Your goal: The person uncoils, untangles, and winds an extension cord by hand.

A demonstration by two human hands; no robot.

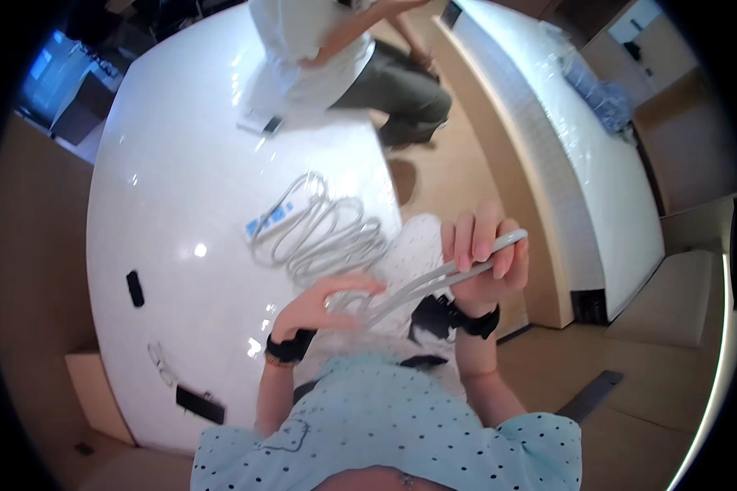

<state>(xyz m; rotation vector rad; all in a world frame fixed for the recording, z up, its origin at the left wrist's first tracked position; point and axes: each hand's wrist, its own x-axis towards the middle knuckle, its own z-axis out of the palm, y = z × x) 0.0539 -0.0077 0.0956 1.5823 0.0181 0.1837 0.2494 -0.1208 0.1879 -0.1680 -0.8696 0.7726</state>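
Observation:
A long pale grey cable (336, 245) lies in loose loops on the white table, partly over a white and blue power strip (269, 221). My right hand (485, 254) is raised at the right, with its fingers closed around a doubled length of the cable. Two strands run from it down to my left hand (319, 307), which curls around the cable close to the table's near edge. Some blur hides the exact grip of the left fingertips.
On the white table (172, 188) lie a black object (134, 289), a dark phone (200, 404), eyeglasses (162, 364) and a small white device (259, 123). Another person (327, 65) sits on the far edge. A second white surface (581, 164) stands at right.

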